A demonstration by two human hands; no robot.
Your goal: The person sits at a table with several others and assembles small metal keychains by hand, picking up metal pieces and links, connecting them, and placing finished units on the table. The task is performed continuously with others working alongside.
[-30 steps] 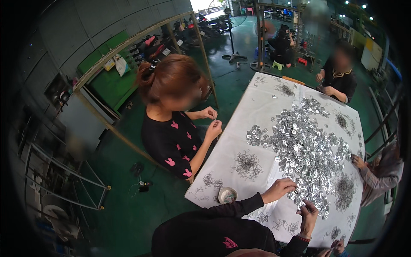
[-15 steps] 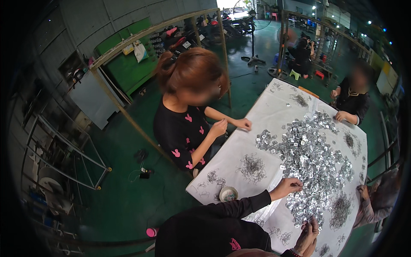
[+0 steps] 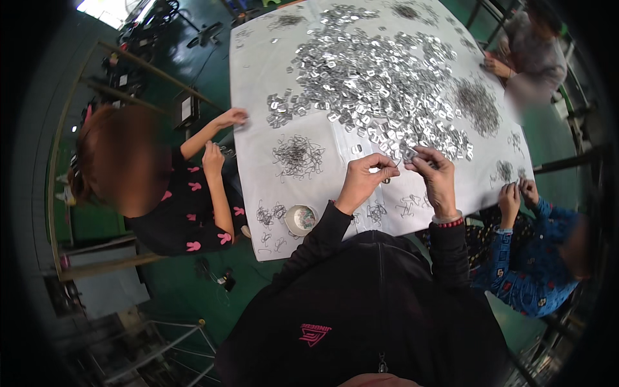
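Note:
Near the close edge of the pile of small silvery metal buckle-like pieces, my two hands are almost meeting. The fingers of my left hand are pinched together at the tips; whatever lies between them is too small to make out. My right hand, with a red bead bracelet at its wrist, grips a small metal piece between thumb and fingers. One loose metal piece lies on the white tabletop beside my left hand. Thin bent wires are scattered just below my hands.
A heap of bent wires lies to the left, another to the right. A round bowl with small bits stands by the near left edge. Co-workers' hands are at the left edge, and others at the right.
My view has swung right and downward. My hands, apart over the pile before, are now close together in front of me. A person in blue has come into view at the right.

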